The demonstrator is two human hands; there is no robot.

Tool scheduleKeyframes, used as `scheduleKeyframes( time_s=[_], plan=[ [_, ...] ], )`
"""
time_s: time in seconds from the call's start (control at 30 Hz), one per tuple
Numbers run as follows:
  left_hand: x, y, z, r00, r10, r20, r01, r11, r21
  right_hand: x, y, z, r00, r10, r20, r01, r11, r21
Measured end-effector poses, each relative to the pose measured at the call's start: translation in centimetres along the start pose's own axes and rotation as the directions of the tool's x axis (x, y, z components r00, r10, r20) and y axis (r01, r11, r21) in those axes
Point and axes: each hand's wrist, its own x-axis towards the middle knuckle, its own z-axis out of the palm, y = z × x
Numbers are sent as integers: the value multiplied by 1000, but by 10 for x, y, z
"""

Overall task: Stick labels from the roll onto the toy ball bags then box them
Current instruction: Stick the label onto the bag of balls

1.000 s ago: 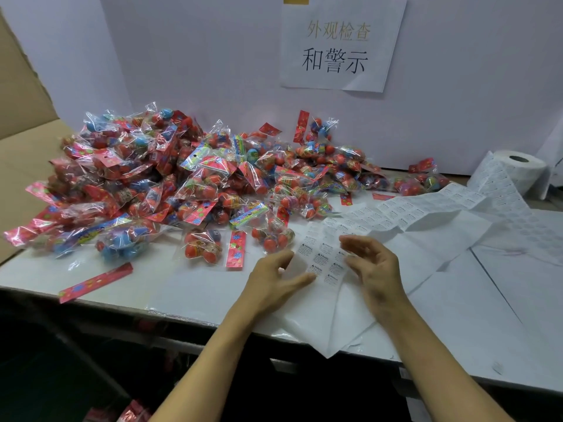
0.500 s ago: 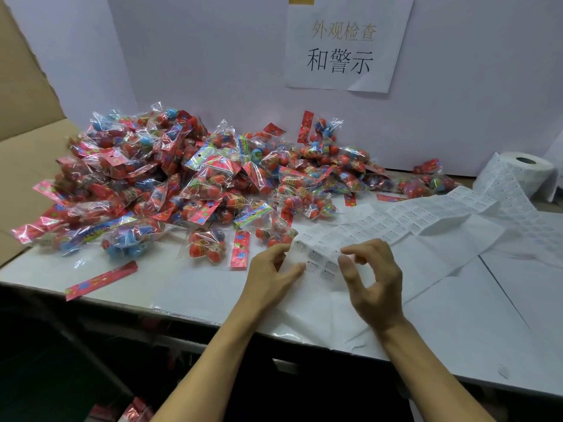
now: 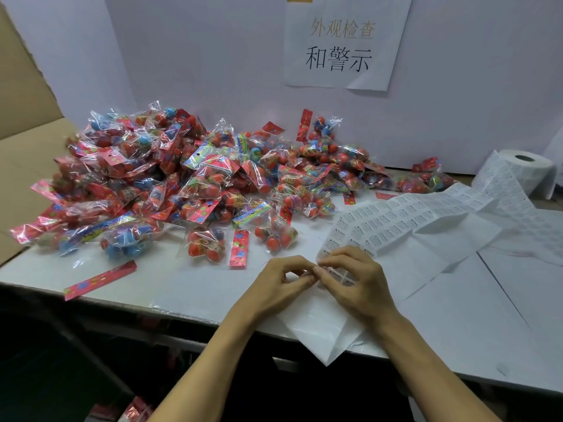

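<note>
A big heap of clear toy ball bags with red header cards covers the left and middle of the white table. A label roll stands at the far right, and its unrolled label strip runs across the table toward me. My left hand and my right hand meet at the strip's near end, fingertips together, pinching at a label there. The label itself is hidden between the fingers. One bag lies alone just left of my hands.
A cardboard box flap rises at the far left. A white partition with a printed paper sign backs the table. A loose red header card lies near the front edge. Used backing paper hangs over the table's edge.
Both hands have drawn together at the strip's end: the fingers went from spread flat on the sheet to curled, fingertips pinching at one label. The strip's end has lifted a little.
</note>
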Motion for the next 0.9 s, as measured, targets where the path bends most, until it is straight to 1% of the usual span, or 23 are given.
scheduleKeyframes(
  time_s=[0.13,0.33,0.47,0.57,0.7,0.9],
  plan=[
    [0,2,0,1000,20,5,-20,1000,2,1,1,-1,1000,10,2,-10,999,47],
    [0,0,-1,1000,14,-9,-13,1000,13,1,3,-2,999,31,23,-34,995,95],
    [0,0,-1,1000,-6,-15,6,1000,15,1,4,-2,999,29,28,-31,995,94],
    [-1,3,-2,999,-32,-18,33,999,14,1,3,-2,997,32,65,-39,993,111],
    [-1,9,-4,996,-82,-21,80,995,-66,2,4,-4,996,52,74,-60,991,120],
    [-1,7,-3,996,-85,15,85,996,-28,1,3,-3,996,52,75,-62,989,133]
  ],
)
